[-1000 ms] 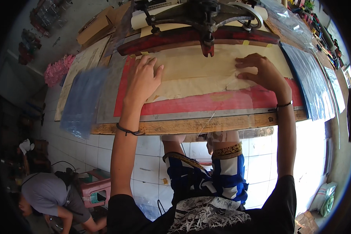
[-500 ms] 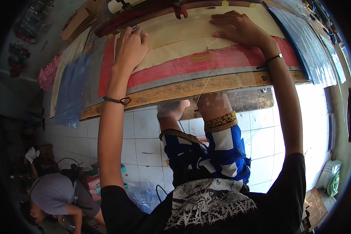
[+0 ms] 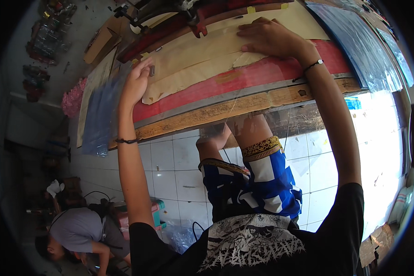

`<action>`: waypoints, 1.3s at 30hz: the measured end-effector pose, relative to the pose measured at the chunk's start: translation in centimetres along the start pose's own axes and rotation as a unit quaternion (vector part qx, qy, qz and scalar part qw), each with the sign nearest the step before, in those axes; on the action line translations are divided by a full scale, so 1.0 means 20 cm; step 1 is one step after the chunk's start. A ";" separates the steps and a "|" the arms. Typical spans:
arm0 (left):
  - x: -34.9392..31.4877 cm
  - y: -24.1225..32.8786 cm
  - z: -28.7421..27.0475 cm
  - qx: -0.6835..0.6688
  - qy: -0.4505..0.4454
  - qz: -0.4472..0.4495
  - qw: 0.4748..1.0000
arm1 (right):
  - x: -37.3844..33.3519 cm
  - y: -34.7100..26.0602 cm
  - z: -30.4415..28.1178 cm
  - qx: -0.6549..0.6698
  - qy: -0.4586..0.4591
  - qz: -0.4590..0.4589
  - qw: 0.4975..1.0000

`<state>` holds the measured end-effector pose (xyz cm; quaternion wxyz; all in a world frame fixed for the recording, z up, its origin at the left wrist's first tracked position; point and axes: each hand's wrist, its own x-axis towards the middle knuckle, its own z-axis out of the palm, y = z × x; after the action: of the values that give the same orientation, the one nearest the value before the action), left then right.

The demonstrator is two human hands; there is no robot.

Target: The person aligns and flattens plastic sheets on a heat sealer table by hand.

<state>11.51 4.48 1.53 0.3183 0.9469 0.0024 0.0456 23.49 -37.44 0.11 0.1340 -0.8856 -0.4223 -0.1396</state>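
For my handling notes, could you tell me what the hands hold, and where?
Nothing is gripped: the left hand and right hand press flat on the tan paper sheet, near its left and upper right.

A tan paper sheet, creased and torn along its near edge, is spread flat across the red surface of the bench.

Paper sheet lies on the workbench. Plastic sheets lie left and right. Far side: apparently a press arm.
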 end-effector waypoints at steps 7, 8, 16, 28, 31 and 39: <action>-0.06 0.18 0.08 0.132 0.023 -0.058 0.989 | -0.01 0.05 0.02 0.011 0.002 0.002 1.000; -0.05 0.19 0.11 0.134 0.024 -0.059 0.989 | -0.01 0.05 0.03 0.015 -0.002 0.000 1.000; 0.15 0.16 0.24 0.281 0.050 -0.085 0.955 | -0.02 0.07 0.04 0.007 0.011 -0.011 1.000; 0.23 0.17 0.24 0.234 0.043 -0.054 0.970 | -0.02 0.05 -0.03 0.027 0.018 -0.080 0.996; 0.22 0.11 0.27 0.250 0.085 -0.035 0.964 | -0.03 0.05 -0.04 0.037 0.047 -0.133 0.989; 0.24 0.03 0.27 0.248 0.096 -0.005 0.964 | -0.03 0.02 -0.03 0.059 0.048 -0.114 0.991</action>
<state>16.65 0.85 -1.91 0.0723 0.9874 0.0487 0.1323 23.39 -38.28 0.50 0.1895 -0.8146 -0.5207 -0.1714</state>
